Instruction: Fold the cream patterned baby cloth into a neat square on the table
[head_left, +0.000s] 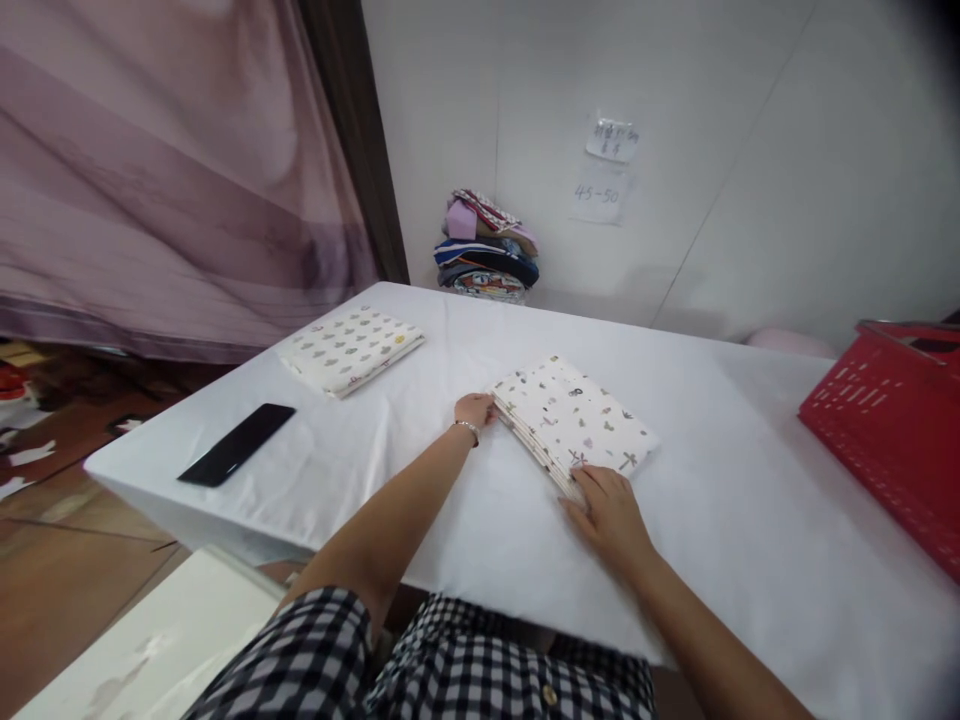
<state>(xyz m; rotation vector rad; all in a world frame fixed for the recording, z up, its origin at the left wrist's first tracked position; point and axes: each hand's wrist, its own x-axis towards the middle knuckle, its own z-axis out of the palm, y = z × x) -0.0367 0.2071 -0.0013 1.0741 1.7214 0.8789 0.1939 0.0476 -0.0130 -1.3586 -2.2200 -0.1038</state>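
A folded white cloth with a small scattered print (574, 415) lies on the white-covered table in front of me. Its layered folded edge faces me. My left hand (475, 408), with a bracelet at the wrist, is closed on the cloth's left corner. At the near corner my right hand (607, 510) grips the same edge, thumb below and fingers on top. A second folded cloth with a cloud-like print (351, 350) rests farther left, apart from both hands.
A flat black object (238, 445) lies near the left edge of the table (712, 520). On the right stands a red plastic basket (892, 430). Behind the table is a stack of folded fabrics (487, 250) against the wall. A pink curtain (172, 170) hangs at left.
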